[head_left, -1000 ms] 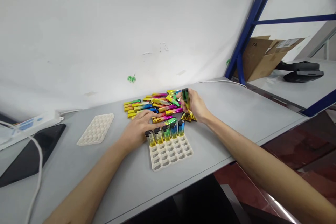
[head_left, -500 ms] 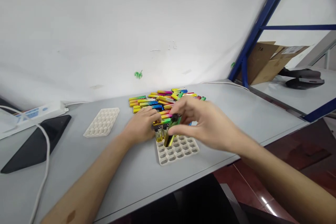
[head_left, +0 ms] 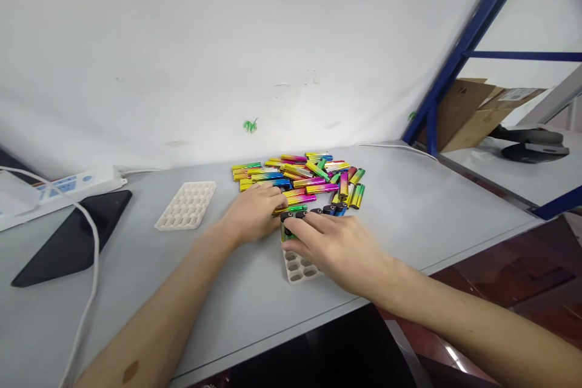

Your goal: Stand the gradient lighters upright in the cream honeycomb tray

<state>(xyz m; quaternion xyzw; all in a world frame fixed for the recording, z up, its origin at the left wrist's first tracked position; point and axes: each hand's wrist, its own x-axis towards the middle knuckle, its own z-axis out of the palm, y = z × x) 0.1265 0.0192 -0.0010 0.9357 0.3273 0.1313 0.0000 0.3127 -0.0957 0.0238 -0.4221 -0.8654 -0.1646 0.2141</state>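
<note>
A pale holed tray (head_left: 295, 277) lies on the desk, its far row holding several upright lighters (head_left: 330, 210) with black tops. My right hand (head_left: 343, 245) covers much of this tray. Its thumb and fingers are closed on a green metallic lighter (head_left: 287, 231) standing at the tray's left side. Just left of the tray, my left hand (head_left: 257, 212) has its fingers curled around a yellow-green lighter (head_left: 295, 208), partly hidden by the fingers. Behind both hands spreads a loose pile of shiny lighters (head_left: 309, 182) in yellow, pink, blue and green.
To the left lies a second pale tray (head_left: 187, 206). Farther left are a black tablet (head_left: 75, 239), a white cable (head_left: 93, 279) and a white power strip (head_left: 86, 182). A white wall backs the desk; a blue frame (head_left: 436, 109) and a cardboard box (head_left: 468, 112) stand right.
My right hand has lowered its lighter from above the tray to the tray's left side. My left hand keeps its place by the pile. The view has shifted slightly.
</note>
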